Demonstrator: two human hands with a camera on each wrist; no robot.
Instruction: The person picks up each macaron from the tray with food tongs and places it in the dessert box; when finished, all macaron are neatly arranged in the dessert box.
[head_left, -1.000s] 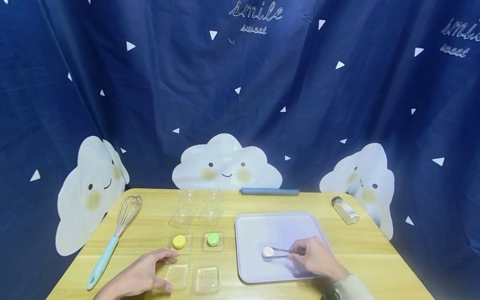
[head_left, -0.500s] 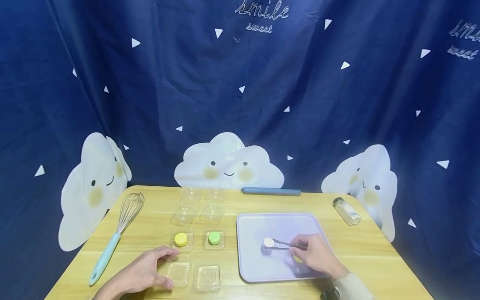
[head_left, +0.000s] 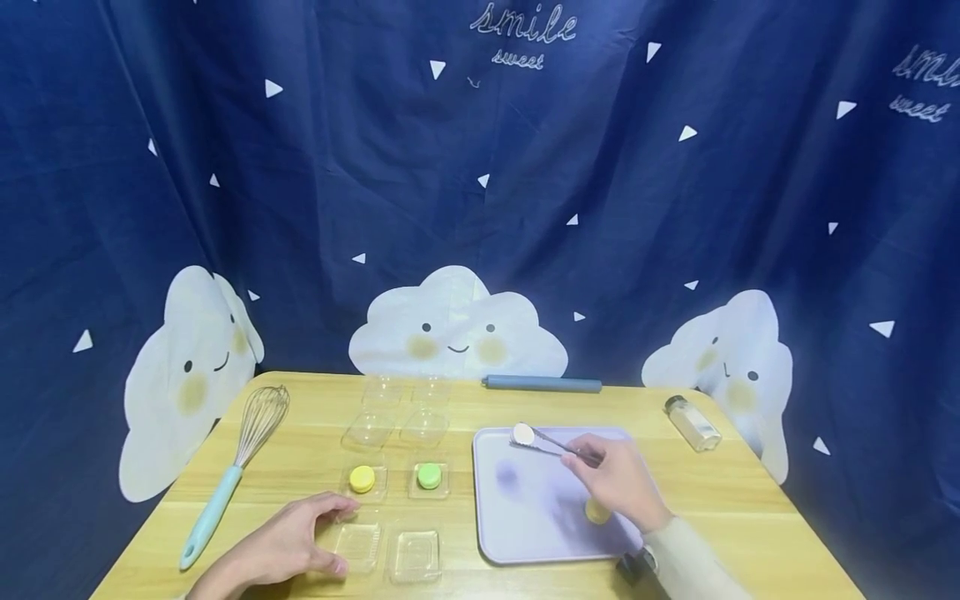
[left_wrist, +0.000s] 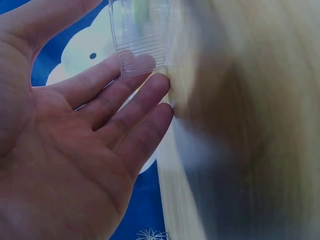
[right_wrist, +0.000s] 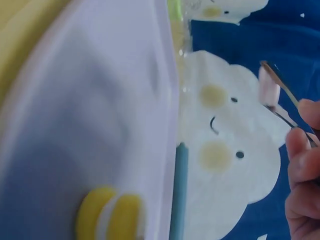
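Right hand (head_left: pixel 618 482) pinches dark tongs (head_left: pixel 553 444), tips clamped on pale macaron (head_left: pixel 523 434), held above lilac tray (head_left: pixel 517 533). Yellow macaron (head_left: pixel 597 511) sits on tray, below right hand. Left hand (head_left: pixel 288 537), fingers and thumb apart, is beside front-left clear box (head_left: pixel 357 547); can't tell if touching. Green macaron (head_left: pixel 430 476) sits in another box.

The right hand (head_left: pixel 618 485) hides the near ends of the tongs (head_left: pixel 557 440) and part of a yellow macaron (head_left: pixel 597 512). In the left wrist view, most of the whisk (left_wrist: pixel 152 234) is cut off.
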